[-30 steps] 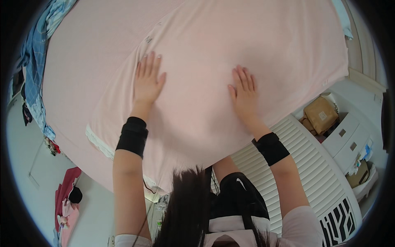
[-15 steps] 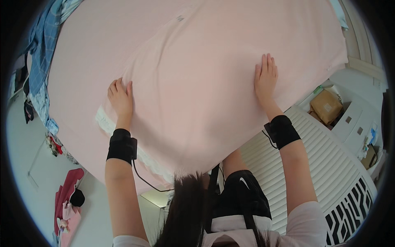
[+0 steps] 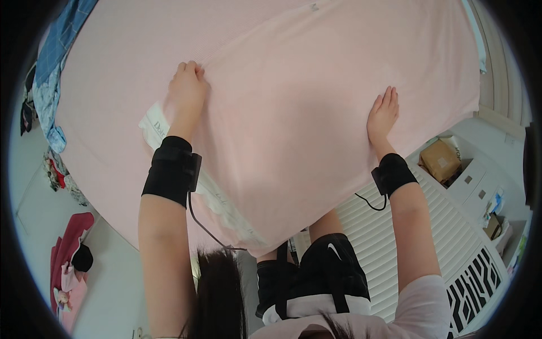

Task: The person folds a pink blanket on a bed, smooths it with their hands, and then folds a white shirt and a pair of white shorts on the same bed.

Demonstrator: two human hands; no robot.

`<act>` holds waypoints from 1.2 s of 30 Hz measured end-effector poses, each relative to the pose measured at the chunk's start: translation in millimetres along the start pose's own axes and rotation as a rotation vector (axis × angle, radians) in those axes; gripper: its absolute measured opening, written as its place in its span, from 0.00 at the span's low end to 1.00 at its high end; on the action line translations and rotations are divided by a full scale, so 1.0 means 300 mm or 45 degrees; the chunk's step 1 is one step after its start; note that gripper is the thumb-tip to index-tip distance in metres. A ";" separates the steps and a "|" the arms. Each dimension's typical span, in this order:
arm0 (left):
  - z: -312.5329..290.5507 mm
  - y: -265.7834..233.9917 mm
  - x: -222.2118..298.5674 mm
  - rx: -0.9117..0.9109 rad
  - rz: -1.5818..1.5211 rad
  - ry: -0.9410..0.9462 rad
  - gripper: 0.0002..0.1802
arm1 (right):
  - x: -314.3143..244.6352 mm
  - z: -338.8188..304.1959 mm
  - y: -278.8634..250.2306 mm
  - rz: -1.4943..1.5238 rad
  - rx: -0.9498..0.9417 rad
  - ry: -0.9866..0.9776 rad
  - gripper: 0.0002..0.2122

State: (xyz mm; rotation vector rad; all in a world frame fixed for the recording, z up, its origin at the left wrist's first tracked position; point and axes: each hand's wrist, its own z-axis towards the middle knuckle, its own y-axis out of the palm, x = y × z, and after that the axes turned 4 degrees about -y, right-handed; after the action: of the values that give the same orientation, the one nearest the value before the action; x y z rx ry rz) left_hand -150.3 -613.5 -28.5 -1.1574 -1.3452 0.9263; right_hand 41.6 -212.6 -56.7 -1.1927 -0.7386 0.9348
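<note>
A wide pink cloth (image 3: 316, 130) lies spread over a pink bed sheet (image 3: 101, 130). Along its left and near edge runs a white printed trim (image 3: 226, 209), partly hidden behind my left forearm. My left hand (image 3: 189, 87) has its fingers curled down onto the cloth's left edge, where a crease runs away from the fingertips; it appears to grip the fabric there. On the right side, my right hand (image 3: 384, 116) rests flat with its fingers stretched out. Both wrists wear a black band with a cable.
A blue checked cloth (image 3: 65, 45) hangs at the bed's far left. On the right are a white slatted panel (image 3: 370, 226) and a white cabinet with a brown package (image 3: 440, 161). Red and pink garments (image 3: 70, 254) hang at the lower left.
My left hand has moved farther away and slightly right, and its fingers have curled. My right hand has shifted right and slightly nearer. The left crease has straightened and the cloth looks smoother.
</note>
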 end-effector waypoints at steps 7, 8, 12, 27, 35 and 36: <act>-0.153 -0.032 -0.233 0.218 -0.065 0.275 0.14 | -0.005 -0.021 0.019 -0.006 0.081 -0.011 0.19; -0.190 -0.045 -0.268 0.250 -0.010 0.258 0.16 | -0.007 -0.022 0.012 -0.002 0.074 -0.003 0.19; -0.281 -0.080 -0.322 0.265 0.031 -0.011 0.24 | -0.038 -0.062 0.022 0.154 0.080 0.014 0.19; -0.187 -0.183 -0.315 -0.075 -0.120 -0.319 0.12 | -0.977 -0.898 -0.389 1.663 -1.027 -1.558 0.19; -0.170 -0.075 -0.433 -0.076 -0.379 -0.525 0.15 | -0.592 -0.335 -0.245 1.028 -0.312 -0.539 0.18; -0.165 -0.062 -0.425 -0.069 -0.388 -0.520 0.15 | -0.530 -0.240 -0.200 0.934 -0.220 -0.295 0.18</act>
State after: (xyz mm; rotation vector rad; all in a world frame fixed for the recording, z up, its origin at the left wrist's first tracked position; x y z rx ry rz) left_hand -110.8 -745.6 -34.2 -0.7938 -1.8268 0.9352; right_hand 46.4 -392.3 -14.3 -1.5642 -0.5685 1.6612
